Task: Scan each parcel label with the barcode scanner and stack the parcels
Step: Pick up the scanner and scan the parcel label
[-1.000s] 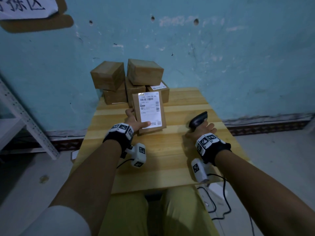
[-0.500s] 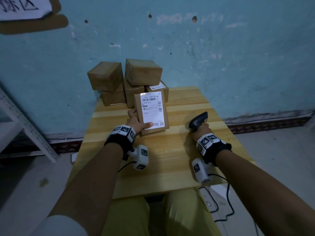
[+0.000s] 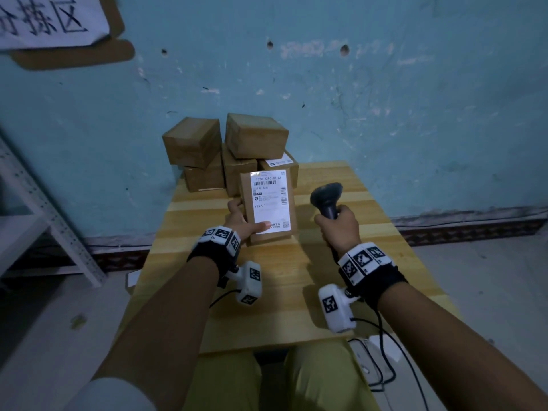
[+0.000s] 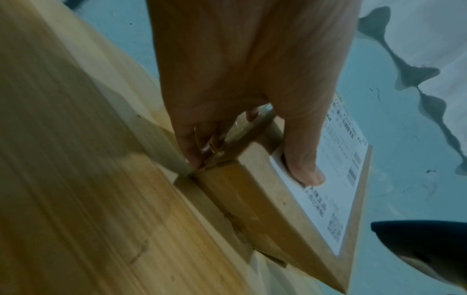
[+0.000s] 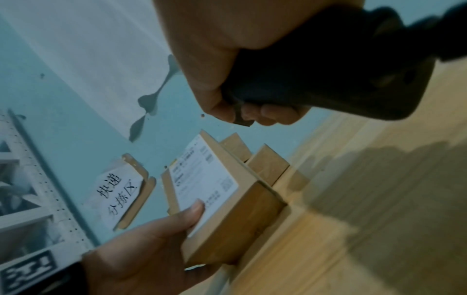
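Note:
My left hand (image 3: 241, 219) grips a brown cardboard parcel (image 3: 268, 203) tilted up above the wooden table (image 3: 284, 292), thumb on the lower edge of its white shipping label (image 3: 271, 200), fingers behind. The left wrist view shows the thumb (image 4: 303, 167) pressed on the label and the parcel (image 4: 252, 199) edge-on. My right hand (image 3: 338, 226) grips the handle of a black barcode scanner (image 3: 326, 197), raised off the table to the right of the parcel, head level with the label. In the right wrist view the scanner (image 5: 328, 75) fills the top and the parcel (image 5: 227, 209) lies below.
A pile of several brown parcels (image 3: 231, 152) stands at the table's far left against the blue wall. A white metal shelf (image 3: 35, 209) stands at left. Cables (image 3: 382, 351) hang off the table's near right edge. A paper sign (image 3: 50, 19) hangs on the wall.
My right hand has lifted the scanner off the table and brought it up and leftward toward the parcel. The left hand keeps the parcel tilted up, slightly higher.

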### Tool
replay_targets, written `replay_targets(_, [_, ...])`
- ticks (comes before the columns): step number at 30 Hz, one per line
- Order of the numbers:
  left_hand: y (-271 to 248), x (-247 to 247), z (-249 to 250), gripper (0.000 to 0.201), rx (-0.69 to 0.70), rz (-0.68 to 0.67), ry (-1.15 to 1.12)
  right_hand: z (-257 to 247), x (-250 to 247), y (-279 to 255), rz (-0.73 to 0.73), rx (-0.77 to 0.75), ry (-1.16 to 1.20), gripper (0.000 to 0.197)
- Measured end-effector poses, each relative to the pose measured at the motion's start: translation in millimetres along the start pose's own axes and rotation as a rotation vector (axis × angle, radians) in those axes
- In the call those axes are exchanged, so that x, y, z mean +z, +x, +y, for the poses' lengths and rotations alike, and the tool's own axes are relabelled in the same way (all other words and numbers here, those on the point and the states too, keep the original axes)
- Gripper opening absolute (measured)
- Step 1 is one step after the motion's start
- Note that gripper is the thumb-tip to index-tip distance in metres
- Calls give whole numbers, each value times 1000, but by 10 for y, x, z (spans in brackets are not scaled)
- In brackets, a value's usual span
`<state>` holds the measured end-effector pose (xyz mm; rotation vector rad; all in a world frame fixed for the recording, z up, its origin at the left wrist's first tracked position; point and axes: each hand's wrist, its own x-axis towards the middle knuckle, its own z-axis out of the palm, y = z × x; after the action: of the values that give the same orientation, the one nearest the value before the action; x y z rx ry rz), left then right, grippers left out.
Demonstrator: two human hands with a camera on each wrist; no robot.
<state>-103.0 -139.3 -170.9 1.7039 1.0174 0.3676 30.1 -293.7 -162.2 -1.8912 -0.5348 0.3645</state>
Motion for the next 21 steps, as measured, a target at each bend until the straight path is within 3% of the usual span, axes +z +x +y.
replay_targets(7, [-25, 5, -6, 98, 10, -3, 15, -106, 56, -120, -87, -11, 199, 16])
replay_targets(21, [-63, 12, -5, 96, 13, 21, 46, -187, 160, -401, -204, -29, 328, 14])
